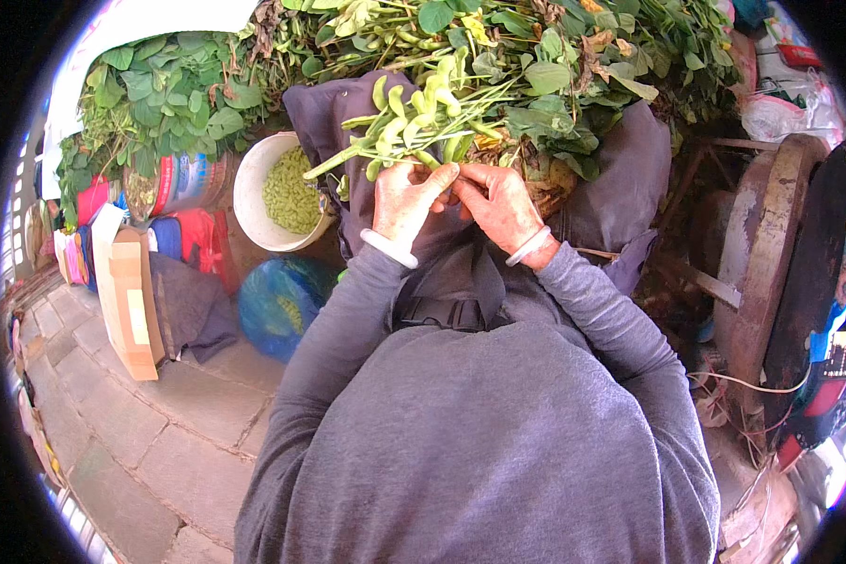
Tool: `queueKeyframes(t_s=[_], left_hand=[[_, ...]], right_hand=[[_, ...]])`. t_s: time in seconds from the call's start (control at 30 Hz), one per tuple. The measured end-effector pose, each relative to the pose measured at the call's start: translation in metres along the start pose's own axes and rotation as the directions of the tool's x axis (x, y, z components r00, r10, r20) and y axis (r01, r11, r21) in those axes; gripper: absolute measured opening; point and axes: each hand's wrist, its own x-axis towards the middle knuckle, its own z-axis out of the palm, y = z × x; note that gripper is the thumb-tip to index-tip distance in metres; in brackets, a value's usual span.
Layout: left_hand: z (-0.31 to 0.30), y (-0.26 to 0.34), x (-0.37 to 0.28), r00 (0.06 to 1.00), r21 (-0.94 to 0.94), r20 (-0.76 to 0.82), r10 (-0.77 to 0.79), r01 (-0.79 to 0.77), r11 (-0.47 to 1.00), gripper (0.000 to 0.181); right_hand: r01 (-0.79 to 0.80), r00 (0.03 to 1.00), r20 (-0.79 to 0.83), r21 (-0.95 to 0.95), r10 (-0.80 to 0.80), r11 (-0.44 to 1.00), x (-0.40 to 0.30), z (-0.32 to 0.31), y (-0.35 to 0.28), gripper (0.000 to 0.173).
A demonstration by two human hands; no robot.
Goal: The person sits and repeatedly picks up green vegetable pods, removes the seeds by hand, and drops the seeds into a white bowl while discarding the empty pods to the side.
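Observation:
Over my lap, my left hand [403, 201] and my right hand [497, 201] meet with thumbs and fingertips pinched together. Green soybean pods [433, 102] on thin stems fan out just beyond them, across my dark trousers [349, 120]. My left fingers close around the near end of this bunch. A pod [457, 148] reaches down to the fingertips of my right hand; the fingers hide its lower end. To the left of my knee stands a white bucket [249, 204] holding shelled green beans [289, 190].
Leafy soybean plants [550, 63] are heaped ahead, with more leaves [176, 92] at left. A blue plastic bag [282, 303] sits below the bucket, near a cardboard box [130, 303] on the paving [183, 402]. A rusty metal wheel-like frame [761, 275] stands at right.

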Motion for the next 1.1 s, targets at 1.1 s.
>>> queueKeyframes(t_s=[1.1], left_hand=[[0.003, -0.012, -0.003, 0.988, -0.477, -0.121, -0.096, 0.027, 0.878, 0.025]], right_hand=[[-0.087, 0.996, 0.011, 0.37, 0.09, 0.925, -0.008, 0.016, -0.014, 0.019]])
